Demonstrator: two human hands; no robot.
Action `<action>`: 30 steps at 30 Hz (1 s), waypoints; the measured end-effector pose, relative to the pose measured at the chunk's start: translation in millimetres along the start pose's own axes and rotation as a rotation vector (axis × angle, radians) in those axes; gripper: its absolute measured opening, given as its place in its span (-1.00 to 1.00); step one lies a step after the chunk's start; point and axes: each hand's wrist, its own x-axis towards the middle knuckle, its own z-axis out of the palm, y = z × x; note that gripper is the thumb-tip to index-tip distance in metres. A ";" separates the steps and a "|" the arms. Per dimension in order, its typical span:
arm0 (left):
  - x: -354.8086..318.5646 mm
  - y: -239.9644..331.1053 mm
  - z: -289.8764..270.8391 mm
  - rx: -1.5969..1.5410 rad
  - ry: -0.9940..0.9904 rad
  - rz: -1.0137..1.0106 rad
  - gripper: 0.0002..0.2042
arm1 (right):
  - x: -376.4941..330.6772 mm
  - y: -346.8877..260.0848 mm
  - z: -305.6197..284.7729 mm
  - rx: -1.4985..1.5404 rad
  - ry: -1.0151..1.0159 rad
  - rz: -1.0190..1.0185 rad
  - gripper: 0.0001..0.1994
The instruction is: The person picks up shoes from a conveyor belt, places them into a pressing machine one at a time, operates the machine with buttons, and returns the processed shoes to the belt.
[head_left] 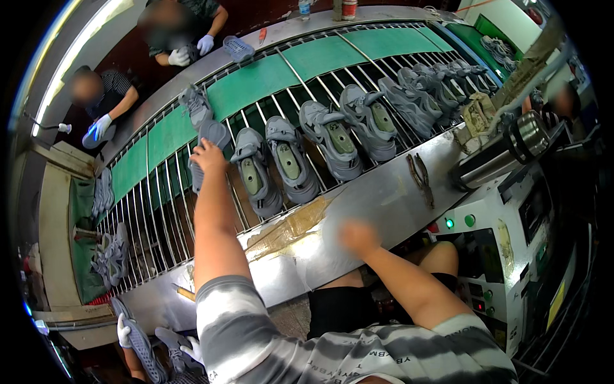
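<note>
My left hand (209,155) reaches over the metal-rod conveyor with its fingers closed around the middle of a grey shoe sole (215,133). Just beyond it a grey shoe (195,104) lies on the rods. To the right of that hand stand several grey shoes in a row, the nearest being one shoe (254,185) with a green insole. Over the shiny metal ledge (281,275) is my right hand (358,238), smeared by motion, so its fingers cannot be made out.
Pliers (419,180) and a steel thermos (502,150) rest at the right, by a white control box (505,249) with green buttons. Gloved co-workers handle soles and shoes at the far left and lower left. More shoes (112,256) lie at the conveyor's left end.
</note>
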 end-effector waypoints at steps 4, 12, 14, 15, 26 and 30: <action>-28.4 -55.6 -56.6 -0.406 -0.143 -0.106 -0.42 | 0.6 -11.9 -12.0 0.004 -0.007 0.012 -0.89; -262.0 -201.0 71.6 -2.304 -0.251 -0.089 -0.41 | -6.9 -3.0 1.7 -0.042 0.064 -0.003 -0.90; -378.3 -176.2 99.0 -2.521 -0.130 -0.395 -0.35 | -12.3 -2.8 13.3 -0.015 0.035 0.019 -0.90; -427.8 -159.5 91.3 -2.712 -0.203 -0.637 -0.29 | -11.7 1.0 8.9 -0.010 0.040 0.034 -0.89; -525.3 -12.5 -11.6 -2.815 -0.965 0.175 -0.40 | -44.6 -37.6 -45.9 1.434 -0.484 0.332 -0.43; -491.7 62.5 -93.4 -2.597 -1.201 0.492 -0.48 | -71.0 -90.2 -188.7 1.982 -0.174 -0.017 -0.38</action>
